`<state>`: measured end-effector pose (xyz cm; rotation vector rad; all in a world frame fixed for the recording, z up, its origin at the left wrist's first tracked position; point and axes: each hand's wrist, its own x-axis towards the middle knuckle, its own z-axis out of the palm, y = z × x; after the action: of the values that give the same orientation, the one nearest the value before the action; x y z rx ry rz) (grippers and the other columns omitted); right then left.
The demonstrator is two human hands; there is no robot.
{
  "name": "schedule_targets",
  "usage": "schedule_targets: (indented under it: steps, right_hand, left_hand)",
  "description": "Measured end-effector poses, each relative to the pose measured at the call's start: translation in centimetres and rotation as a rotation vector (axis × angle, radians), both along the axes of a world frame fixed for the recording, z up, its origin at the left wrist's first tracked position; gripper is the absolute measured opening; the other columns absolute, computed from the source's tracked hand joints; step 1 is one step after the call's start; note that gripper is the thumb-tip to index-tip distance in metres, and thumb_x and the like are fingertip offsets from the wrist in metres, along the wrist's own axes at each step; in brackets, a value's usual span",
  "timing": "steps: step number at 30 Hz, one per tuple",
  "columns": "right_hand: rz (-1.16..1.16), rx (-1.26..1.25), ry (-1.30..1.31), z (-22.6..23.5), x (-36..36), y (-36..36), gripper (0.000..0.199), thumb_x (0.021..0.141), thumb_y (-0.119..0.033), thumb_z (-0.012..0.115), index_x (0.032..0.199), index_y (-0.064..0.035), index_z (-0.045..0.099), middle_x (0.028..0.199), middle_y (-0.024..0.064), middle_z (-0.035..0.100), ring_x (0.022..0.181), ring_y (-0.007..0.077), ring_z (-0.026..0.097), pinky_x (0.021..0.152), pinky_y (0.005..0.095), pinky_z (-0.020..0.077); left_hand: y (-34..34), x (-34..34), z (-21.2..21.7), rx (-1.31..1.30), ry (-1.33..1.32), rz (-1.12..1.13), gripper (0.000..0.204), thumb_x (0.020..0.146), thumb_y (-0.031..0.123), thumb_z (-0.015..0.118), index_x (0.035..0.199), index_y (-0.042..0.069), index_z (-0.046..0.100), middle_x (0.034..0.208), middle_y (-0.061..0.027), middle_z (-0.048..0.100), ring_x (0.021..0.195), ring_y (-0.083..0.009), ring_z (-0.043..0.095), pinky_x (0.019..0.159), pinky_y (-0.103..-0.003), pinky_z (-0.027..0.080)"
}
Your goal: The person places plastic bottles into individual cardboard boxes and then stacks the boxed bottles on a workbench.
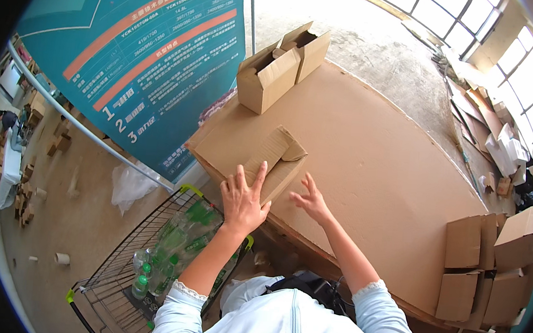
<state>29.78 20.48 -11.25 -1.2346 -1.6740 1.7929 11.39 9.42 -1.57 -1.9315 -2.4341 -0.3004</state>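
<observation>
A flat, folded cardboard box (276,161) lies in the middle of the picture, on the near left edge of a big surface (393,171) covered with brown cardboard. One end flap of the box sticks up a little.

The left hand (242,199) lies flat on the near end of the box, fingers spread wide. It presses down and does not grip anything. The right hand (310,199) is just to the right of the box. Its fingers are open and it holds nothing. I cannot tell if its fingertips touch the box edge.

To do this step well, I think the left hand should keep the box from sliding. The right hand should take the loose side by its edge and lift slowly, so the folds open along their lines and do not tear.

An open cardboard box (278,66) stands higher up in the picture. More flat boxes (486,262) lie at the right. A wire cart (150,264) with green bottles (174,241) is at the lower left.
</observation>
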Motion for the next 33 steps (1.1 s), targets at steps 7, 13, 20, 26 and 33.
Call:
schedule_targets:
  steps: [7,13,20,26,33]
  right_hand:
    - [-0.015,-0.309,0.314,0.6,-3.5,3.3,0.119,0.076,-0.018,0.083,0.154,-0.0087,-0.006,0.154,0.0235,0.014,0.109,0.026,0.062,0.087,0.0357,0.0571]
    - [-0.039,-0.311,0.389,0.3,-7.2,4.9,0.122,0.077,-0.019,0.082,0.153,-0.0105,-0.012,0.151,0.0265,0.019,0.105,0.0257,0.064,0.088,0.0352,0.056]
    - [-0.039,-0.27,0.345,-0.8,-11.1,6.7,0.107,0.079,-0.009,0.075,0.153,-0.0125,-0.002,0.112,0.0166,0.06,0.088,0.0217,0.067,0.076,0.0347,0.0595]
    - [-0.019,-0.267,0.296,0.3,-14.7,8.8,0.102,0.078,-0.005,0.073,0.153,-0.0136,0.004,0.115,0.0161,0.059,0.086,0.0205,0.067,0.069,0.0317,0.0608]
    - [0.007,-0.241,0.253,-0.2,-19.3,9.7,0.1,0.075,-0.008,0.074,0.153,-0.0066,0.01,0.134,0.0175,0.05,0.102,0.0253,0.064,0.083,0.0339,0.0573]
  left_hand:
    - [2.6,-1.4,1.1,-0.094,-0.006,-0.013,0.092,0.074,0.031,0.078,0.151,0.027,0.029,0.129,-0.0259,0.041,0.113,-0.0381,0.046,0.093,-0.05,0.039]
    - [4.4,-4.3,1.7,-0.108,0.019,0.007,0.083,0.077,0.029,0.076,0.149,0.028,0.034,0.128,-0.0226,0.044,0.112,-0.0333,0.048,0.091,-0.046,0.041]
    - [6.2,-7.7,1.5,-0.084,0.054,-0.012,0.086,0.075,0.023,0.079,0.148,0.03,0.035,0.128,-0.023,0.044,0.113,-0.0349,0.048,0.092,-0.047,0.041]
    - [7.2,-10.6,2.1,-0.108,0.075,-0.016,0.084,0.076,0.024,0.078,0.148,0.03,0.035,0.125,-0.0224,0.047,0.115,-0.0338,0.049,0.092,-0.046,0.041]
    - [7.5,-12.2,0.4,-0.054,0.24,0.102,0.088,0.072,0.022,0.08,0.147,0.03,0.036,0.128,-0.0208,0.043,0.118,-0.0348,0.045,0.095,-0.047,0.039]
